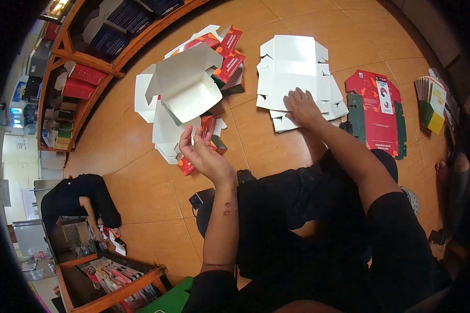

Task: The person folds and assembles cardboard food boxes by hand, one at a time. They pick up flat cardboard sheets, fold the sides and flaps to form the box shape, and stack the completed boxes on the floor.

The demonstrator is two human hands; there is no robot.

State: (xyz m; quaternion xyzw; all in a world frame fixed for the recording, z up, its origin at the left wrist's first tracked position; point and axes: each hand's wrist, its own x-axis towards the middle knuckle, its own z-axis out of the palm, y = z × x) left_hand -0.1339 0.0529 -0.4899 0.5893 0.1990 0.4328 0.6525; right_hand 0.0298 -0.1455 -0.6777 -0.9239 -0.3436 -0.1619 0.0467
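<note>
My right hand (303, 109) lies on a stack of flat white cardboard box blanks (292, 62), its fingers resting across the lower part of the top sheet. Held in the air with fingers apart and nothing in them, my left hand (209, 156) is just in front of a heap of folded boxes. Topmost in that heap is a box (193, 96) with its white inside facing up and its lid raised. Red and green printed sides of other boxes (230, 65) show behind it, and more lie partly hidden under my left hand.
To the right lie a red and green flat box blank (378, 117) and a bundle of yellow and green printed cartons (434, 107). Wooden shelves (89, 62) with boxes stand at left. Another person (81, 201) bends over at far left; a further person's foot (442, 172) shows at right.
</note>
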